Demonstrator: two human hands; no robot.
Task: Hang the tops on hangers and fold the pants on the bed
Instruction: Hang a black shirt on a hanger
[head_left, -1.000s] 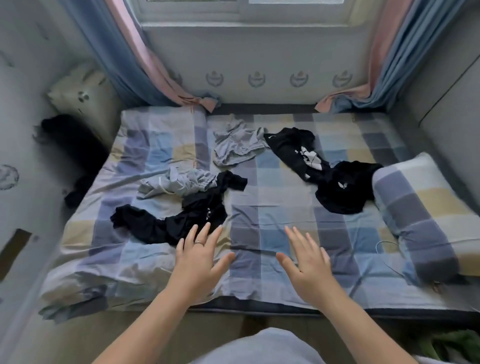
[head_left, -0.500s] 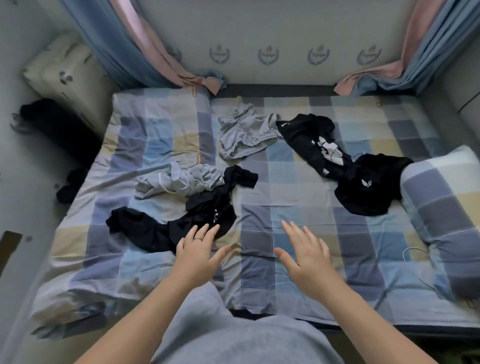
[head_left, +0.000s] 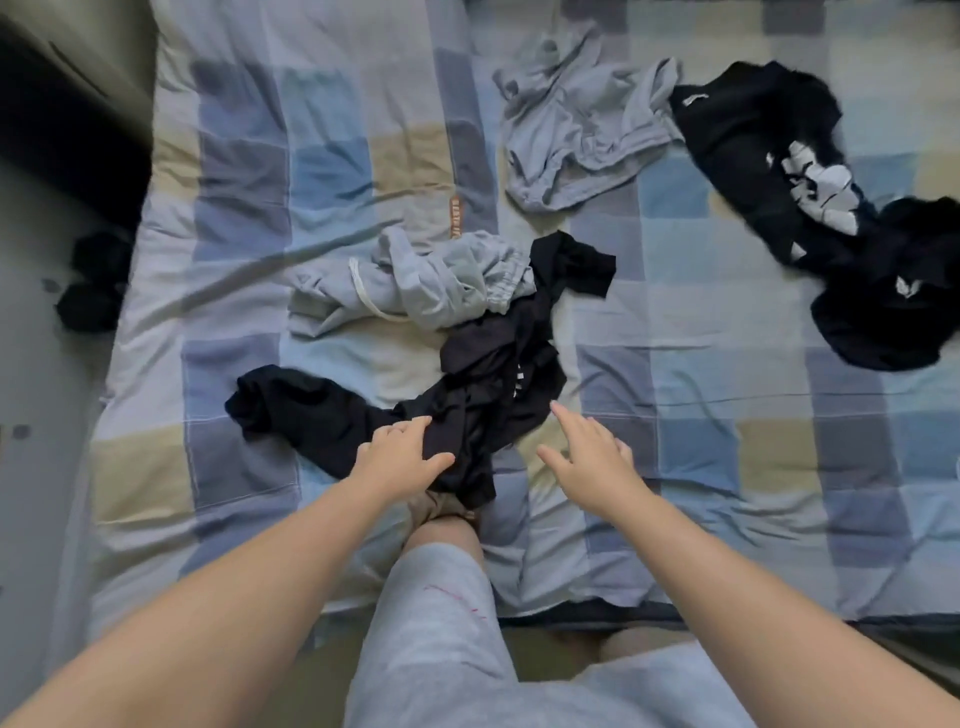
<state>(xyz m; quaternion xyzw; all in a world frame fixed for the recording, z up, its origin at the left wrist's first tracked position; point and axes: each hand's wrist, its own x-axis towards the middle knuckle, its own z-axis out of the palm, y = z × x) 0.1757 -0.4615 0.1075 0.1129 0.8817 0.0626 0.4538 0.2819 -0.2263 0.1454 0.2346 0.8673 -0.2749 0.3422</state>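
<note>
the left hand (head_left: 402, 457) lies fingers-together on the black clothes (head_left: 322, 415), the right hand (head_left: 589, 460) is spread (holding nothing); best grab one piece.

A: Obstacles, near side?
B: One: black garment (head_left: 332, 415), sprawled from left of centre towards the front edge, with the left hand (head_left: 400, 457) on it. Two: grey drawstring pants (head_left: 415, 286), touching it behind. Three: the person's knee (head_left: 441, 535) on the sheet, at the black garment's near end.
A: Free room?
B: Bare checked sheet (head_left: 701, 364) right of the right hand (head_left: 592, 457), clear across to the black garment with white print (head_left: 779, 156). Also the far-left stretch, left of the crumpled grey garment (head_left: 571, 130).
</note>
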